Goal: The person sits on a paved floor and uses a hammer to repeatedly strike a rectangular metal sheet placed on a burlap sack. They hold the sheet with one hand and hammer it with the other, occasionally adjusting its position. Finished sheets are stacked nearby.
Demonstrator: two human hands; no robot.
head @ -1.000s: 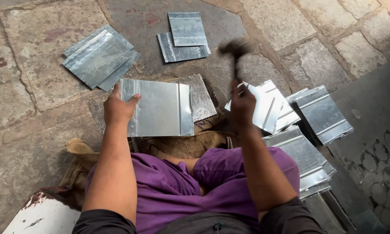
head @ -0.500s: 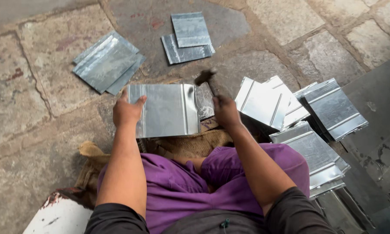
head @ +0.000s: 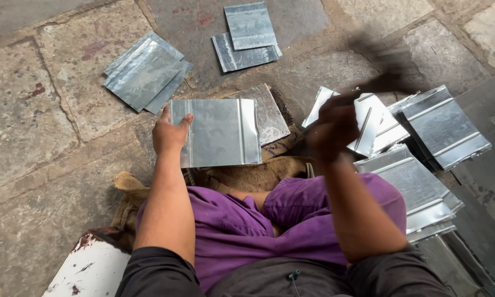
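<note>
A rectangular sheet-metal panel (head: 220,132) with folded edges lies flat in front of me on a metal block (head: 269,113). My left hand (head: 169,133) grips the panel's left edge. My right hand (head: 332,126) is blurred with motion, raised to the right of the panel and closed on a hammer (head: 387,66) whose head is a dark smear up and to the right. My legs in purple trousers (head: 258,220) are folded below the panel.
Stacks of similar metal panels lie on the stone floor: one at upper left (head: 144,71), one at top centre (head: 247,36), and a larger pile on the right (head: 423,143). A burlap cloth (head: 242,173) lies under the block. A white object (head: 90,269) sits at lower left.
The hammer was down at the panel's right edge half a second ago; now my right hand has swung it up and to the right. My left hand stays on the panel.
</note>
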